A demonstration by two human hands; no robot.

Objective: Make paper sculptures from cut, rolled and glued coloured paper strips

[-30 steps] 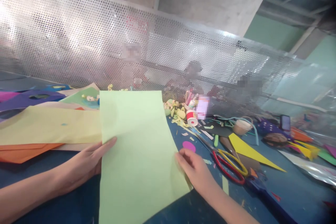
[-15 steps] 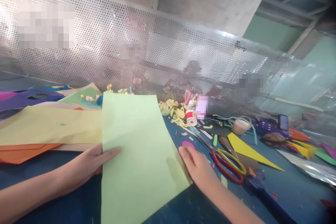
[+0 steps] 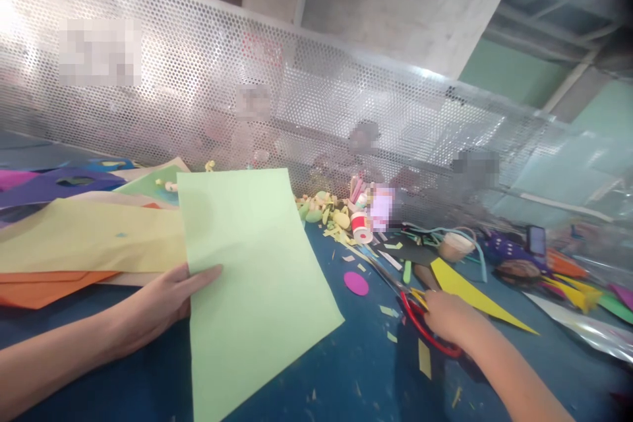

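The left hand (image 3: 161,303) has its grip clamped on the left edge of the green sheet (image 3: 257,264), thumb across the front and fingers behind. The sheet stands tilted up over the desk (image 3: 297,389), overlapping the right end of the pale yellow sheet (image 3: 99,237); an orange sheet (image 3: 49,287) shows below that one. The right hand (image 3: 450,316) is at the handles of the scissors (image 3: 418,323), covering much of the yellow loop; whether its grip is closed on them, I cannot tell. The scissors lie right of the green sheet, apart from it, blades pointing away. Between the two is a purple disc (image 3: 356,283). Beyond the blades are a red-and-white spool (image 3: 361,227) and pale scraps (image 3: 324,208), before a perforated screen (image 3: 321,92).
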